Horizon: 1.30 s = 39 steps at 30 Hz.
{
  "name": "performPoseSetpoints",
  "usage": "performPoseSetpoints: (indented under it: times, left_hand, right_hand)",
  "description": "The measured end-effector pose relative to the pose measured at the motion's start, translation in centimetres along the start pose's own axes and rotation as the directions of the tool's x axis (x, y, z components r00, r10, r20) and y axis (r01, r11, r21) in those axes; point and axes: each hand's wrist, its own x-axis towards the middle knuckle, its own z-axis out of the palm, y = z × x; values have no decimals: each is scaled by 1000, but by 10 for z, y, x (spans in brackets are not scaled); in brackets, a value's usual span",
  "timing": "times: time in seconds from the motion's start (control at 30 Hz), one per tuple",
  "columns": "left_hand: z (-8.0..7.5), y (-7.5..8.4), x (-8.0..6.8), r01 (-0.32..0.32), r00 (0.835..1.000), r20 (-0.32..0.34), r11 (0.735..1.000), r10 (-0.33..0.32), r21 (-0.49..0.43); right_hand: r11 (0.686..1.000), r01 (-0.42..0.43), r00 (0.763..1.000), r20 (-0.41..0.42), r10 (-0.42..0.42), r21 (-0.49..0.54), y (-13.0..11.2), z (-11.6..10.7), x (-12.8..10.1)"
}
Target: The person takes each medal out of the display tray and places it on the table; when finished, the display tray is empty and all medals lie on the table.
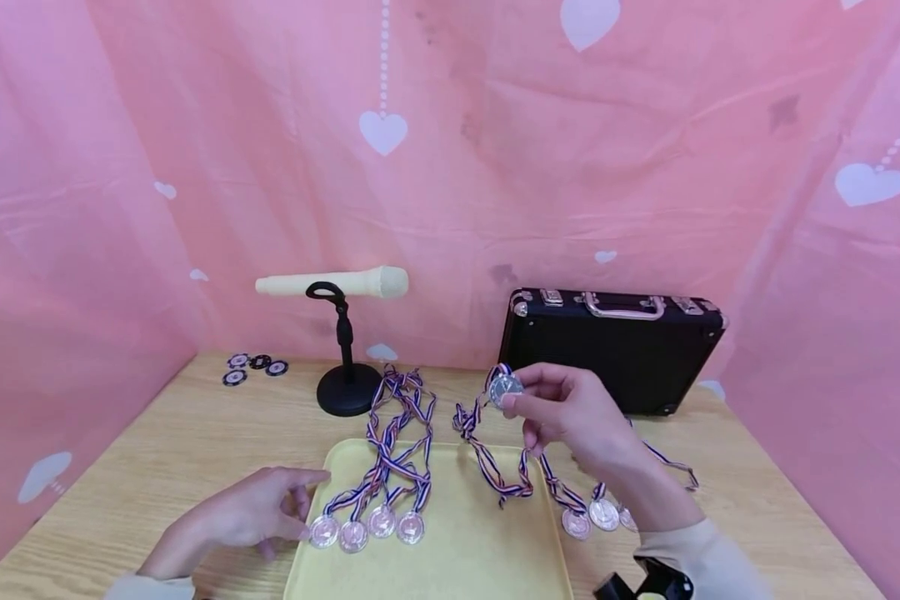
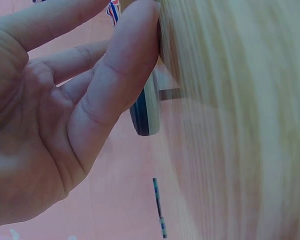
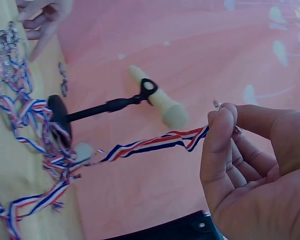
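Observation:
My right hand (image 1: 570, 412) pinches a silver medal (image 1: 506, 390) between thumb and fingers, raised above the far right part of the yellow tray (image 1: 487, 542). From that medal a red, white and blue ribbon (image 3: 155, 144) stretches down to the table side. Several more medals (image 1: 353, 536) lie in a row on the tray's left half, their tangled ribbons (image 1: 390, 442) running over its far rim. By the tray's left edge rests my left hand (image 1: 247, 510), loosely bent, its thumb (image 2: 115, 70) close to the leftmost medal. Whether it touches the tray I cannot tell.
More medals (image 1: 603, 514) lie on the table right of the tray, partly behind my right forearm. A black briefcase (image 1: 607, 358) stands at the back right. Back left are a white microphone (image 1: 330, 283) on a black stand (image 1: 347, 389) and several poker chips (image 1: 260, 362).

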Motion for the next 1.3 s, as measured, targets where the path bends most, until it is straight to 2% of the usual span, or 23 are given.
performPoseSetpoints:
  times: [0.17,0.33,0.47,0.57,0.63,0.77,0.9,1.1,1.2,1.3]
  left_hand:
    - [0,2,2,35,999,-10,999,-35,4]
    - [-1,-2,0,-8,1000,15,1000,9,-15]
    - [0,-3,-1,-23,999,21,1000,24,-18]
    - [1,-2,0,-4,1000,17,1000,5,-17]
    - [1,-2,-1,-1,1000,16,1000,1,-19]
    - [0,-3,-1,-2,1000,12,1000,3,-27]
    - [0,-4,0,-23,1000,10,1000,23,10]
    - [1,-8,-2,-42,999,25,999,42,19]
    - [0,-8,-2,-62,998,30,998,61,19]
    - [-2,-8,-1,-65,997,29,998,64,23]
  right_hand:
    - [998,52,998,-35,-50,46,-18,-8,-3]
    - [976,117,993,-49,-109,184,-31,-15,-9]
    - [925,227,974,-47,-223,306,-36,-26,-15]
    - [869,316,945,-49,-323,380,-38,-39,-21]
    - [844,351,932,-63,-358,406,-39,-49,-26]
    - [830,385,921,-105,-376,404,-40,-70,-39]
    - [809,409,911,-141,-386,422,-33,-91,-56]
    - [747,467,876,-136,-462,473,-5,-112,-86]
    - [750,472,869,-100,-485,463,8,-122,-101]
    - [776,447,883,-78,-463,445,17,-134,-112]
